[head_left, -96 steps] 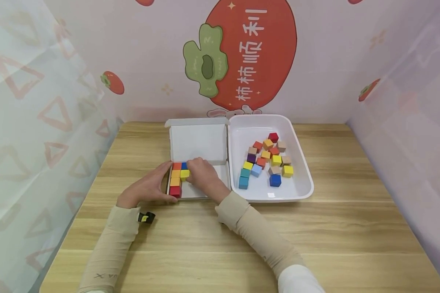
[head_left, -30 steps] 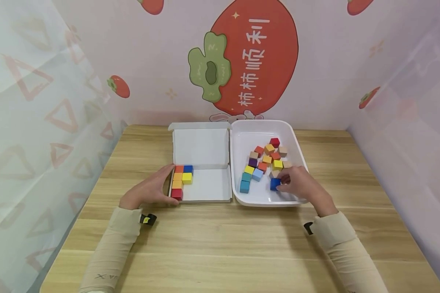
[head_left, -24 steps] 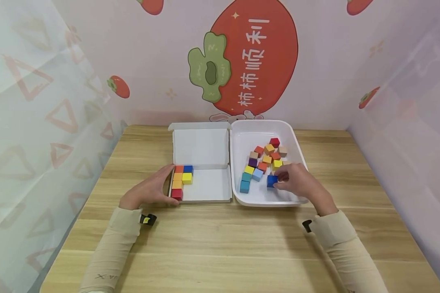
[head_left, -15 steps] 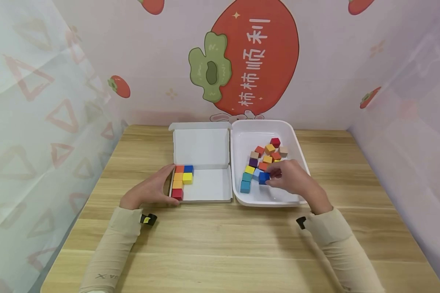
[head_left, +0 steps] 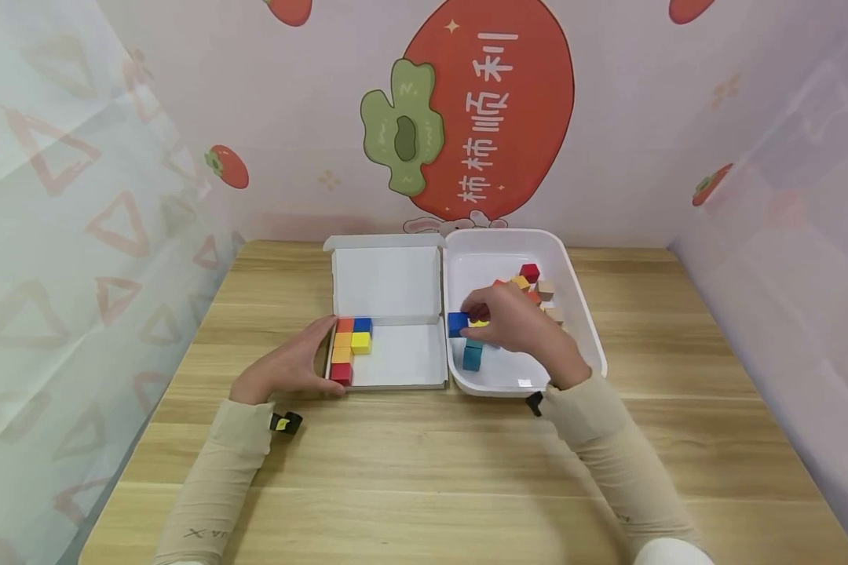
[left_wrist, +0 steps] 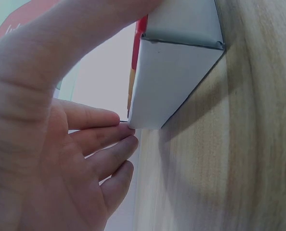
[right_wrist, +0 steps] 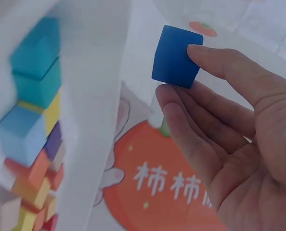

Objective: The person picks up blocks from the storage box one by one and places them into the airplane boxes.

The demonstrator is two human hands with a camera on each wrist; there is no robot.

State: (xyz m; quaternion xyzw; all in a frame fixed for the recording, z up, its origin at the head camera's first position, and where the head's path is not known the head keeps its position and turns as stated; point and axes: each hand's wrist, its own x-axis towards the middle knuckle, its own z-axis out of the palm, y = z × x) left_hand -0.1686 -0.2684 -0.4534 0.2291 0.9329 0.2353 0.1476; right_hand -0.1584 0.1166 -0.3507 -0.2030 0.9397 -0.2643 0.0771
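White plastic tray (head_left: pixel 495 388) holds loose cubes (head_left: pixel 546 291); white cardboard box (head_left: pixel 387 282) stands just left of tray, lid raised; left hand (head_left: pixel 290 362), fingers nearly straight, touches box end farthest from tray; right hand (head_left: pixel 519 320) pinches dark-blue cube (right_wrist: pixel 176 57) over tray's left rim; fingertip-only pinch might slip, dropping cube beside tray; one tray, one box, six boxed cubes (head_left: pixel 346 340), one pinched cube; tray cubes partly hidden, uncountable.
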